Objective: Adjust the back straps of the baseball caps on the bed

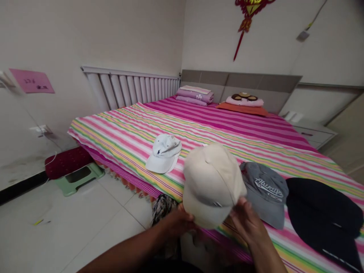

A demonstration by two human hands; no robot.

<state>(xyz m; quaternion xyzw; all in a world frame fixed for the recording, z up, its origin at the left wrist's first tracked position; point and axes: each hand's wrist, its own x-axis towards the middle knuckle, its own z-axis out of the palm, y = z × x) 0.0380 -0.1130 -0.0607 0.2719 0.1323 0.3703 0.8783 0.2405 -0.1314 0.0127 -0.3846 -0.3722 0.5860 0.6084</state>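
Observation:
I hold a cream baseball cap [212, 182] up over the near edge of the bed, brim toward me. My left hand [178, 222] grips the brim's left side from below, fingers curled round it. My right hand [247, 223] pinches the brim's right side. On the striped bedspread [199, 125] lie three more caps: a white cap [164, 152] to the left, a grey cap [265, 191] with white lettering just right of the cream one, and a black cap [324, 216] at the far right.
Folded pink bedding [195, 94] and a pillow [244, 102] lie at the headboard. A radiator [133, 87] lines the left wall. On the tiled floor stands a green stool [78, 178] with a dark red cushion. A white nightstand [311, 131] stands at the right.

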